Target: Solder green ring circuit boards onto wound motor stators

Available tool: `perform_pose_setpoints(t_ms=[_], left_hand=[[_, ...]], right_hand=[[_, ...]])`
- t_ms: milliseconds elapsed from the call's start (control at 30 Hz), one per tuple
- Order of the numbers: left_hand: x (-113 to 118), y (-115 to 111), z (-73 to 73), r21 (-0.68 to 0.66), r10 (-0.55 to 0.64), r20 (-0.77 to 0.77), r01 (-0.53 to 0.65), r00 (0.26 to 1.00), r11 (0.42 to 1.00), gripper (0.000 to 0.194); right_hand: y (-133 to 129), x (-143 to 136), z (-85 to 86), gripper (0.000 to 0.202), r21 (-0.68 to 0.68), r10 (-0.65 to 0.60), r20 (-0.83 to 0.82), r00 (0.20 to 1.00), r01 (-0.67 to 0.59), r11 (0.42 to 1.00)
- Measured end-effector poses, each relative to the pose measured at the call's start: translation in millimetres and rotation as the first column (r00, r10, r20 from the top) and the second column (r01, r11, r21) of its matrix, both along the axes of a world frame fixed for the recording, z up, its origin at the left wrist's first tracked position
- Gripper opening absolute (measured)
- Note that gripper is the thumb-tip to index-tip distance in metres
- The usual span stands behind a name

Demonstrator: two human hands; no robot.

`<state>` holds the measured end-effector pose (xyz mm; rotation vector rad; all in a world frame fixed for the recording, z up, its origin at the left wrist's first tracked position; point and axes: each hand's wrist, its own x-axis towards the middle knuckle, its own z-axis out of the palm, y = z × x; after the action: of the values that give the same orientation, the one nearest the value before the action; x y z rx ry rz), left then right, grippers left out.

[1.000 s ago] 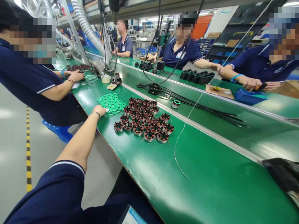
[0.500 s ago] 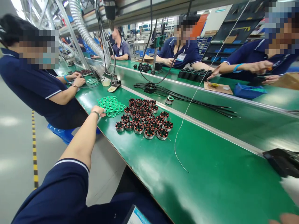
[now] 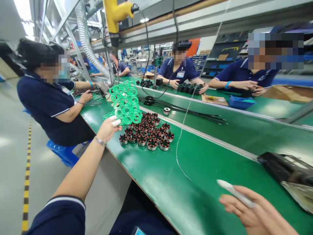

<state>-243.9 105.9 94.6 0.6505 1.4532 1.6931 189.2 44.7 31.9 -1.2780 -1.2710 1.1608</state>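
My left hand, with white covers on some fingertips, grips the near edge of a green sheet of ring-shaped circuit boards. The sheet is raised and tilted above the green table. Several copper-wound motor stators stand grouped just right of it. My right hand is at the lower right over the table, fingers apart, with a white cover on the index finger and nothing in it.
A thin wire hangs down to the table. Black cables and a single stator lie beyond the metal rail. A black bag-like item is at right. Co-workers sit left and across; a yellow tool hangs above.
The green sheet has been lifted off the table by my left hand. My right hand has come into view from the lower right. The view has shifted, showing the yellow tool.
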Motion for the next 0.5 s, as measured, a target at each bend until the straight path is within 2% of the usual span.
perform_pose_setpoints(t_ms=[33,100,133,200,267,367,500], left_hand=[[21.1,-8.2,-2.5,0.013,-0.066,-0.012,0.066,0.998,0.998,0.022],[66.0,-25.1,-10.6,0.024,-0.217,-0.042,0.218,0.975,0.976,0.024],[88.3,-33.2,-15.7,0.017,-0.354,-0.113,0.358,0.928,0.934,0.023],[129.9,-47.7,-26.9,-0.009,-0.501,-0.193,0.509,0.844,0.861,0.022],[164.0,-58.4,-37.8,-0.042,-0.591,-0.199,0.596,0.782,0.802,0.023],[196.3,-67.0,-51.4,-0.070,-0.682,-0.155,0.680,0.715,0.729,0.025],[208.5,-70.4,-59.7,-0.067,-0.771,-0.184,0.775,0.610,0.629,0.021]], right_hand=[[-0.5,-8.8,9.7,0.034,-0.057,0.094,-0.003,0.996,-0.094,0.994],[0.8,-25.1,25.1,0.042,-0.065,0.187,-0.010,0.982,-0.187,0.980],[2.7,-31.7,30.4,0.045,-0.049,0.207,-0.040,0.977,-0.209,0.977],[7.3,-40.1,36.4,0.050,-0.016,0.210,-0.132,0.969,-0.214,0.977],[10.1,-42.0,37.8,0.052,0.010,0.168,-0.221,0.961,-0.170,0.985],[5.5,-36.1,35.5,0.039,0.022,0.087,-0.332,0.939,-0.084,0.996],[-11.2,-21.4,29.7,0.029,-0.020,0.043,-0.418,0.907,-0.056,0.998]])
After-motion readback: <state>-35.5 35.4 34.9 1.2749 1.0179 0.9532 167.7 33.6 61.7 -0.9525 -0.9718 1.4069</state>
